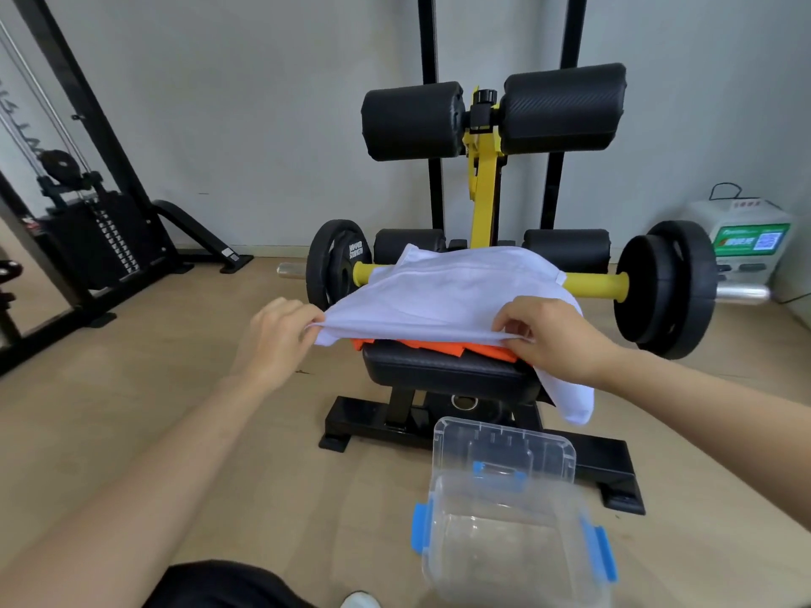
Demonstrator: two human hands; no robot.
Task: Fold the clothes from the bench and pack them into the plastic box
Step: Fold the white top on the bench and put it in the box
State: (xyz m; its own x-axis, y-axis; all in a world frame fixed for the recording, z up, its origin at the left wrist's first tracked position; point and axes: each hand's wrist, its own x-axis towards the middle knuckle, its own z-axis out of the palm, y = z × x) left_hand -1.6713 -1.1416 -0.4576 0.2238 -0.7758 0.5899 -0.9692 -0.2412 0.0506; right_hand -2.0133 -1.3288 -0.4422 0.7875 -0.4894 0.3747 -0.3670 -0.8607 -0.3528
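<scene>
Left grip (281,331) (head view): you're pinching the white shirt (447,291) by its near hem.
Right grip (544,335): pinching the same hem.
White shirt: spread over the orange garment (417,348) on the tabletop (439,370).
Plastic box (504,550): open, on the floor (219,432) below.
Writing: weight plate (338,265) lettering too blurry.

White garment (447,296): thin soft cloth, matt, lightly creased.
Orange garment (482,349): matt cloth.
Surface (439,370): black padded leather-look cover, fine grain, slight sheen.
Plastic box (504,541): clear smooth plastic, glossy.
Clips (422,528): blue plastic.
Frame (482,204): yellow painted metal, glossy.
Bar end (741,294): polished bare metal.
Floor (175,410): pale wood-look boards, matt.
</scene>
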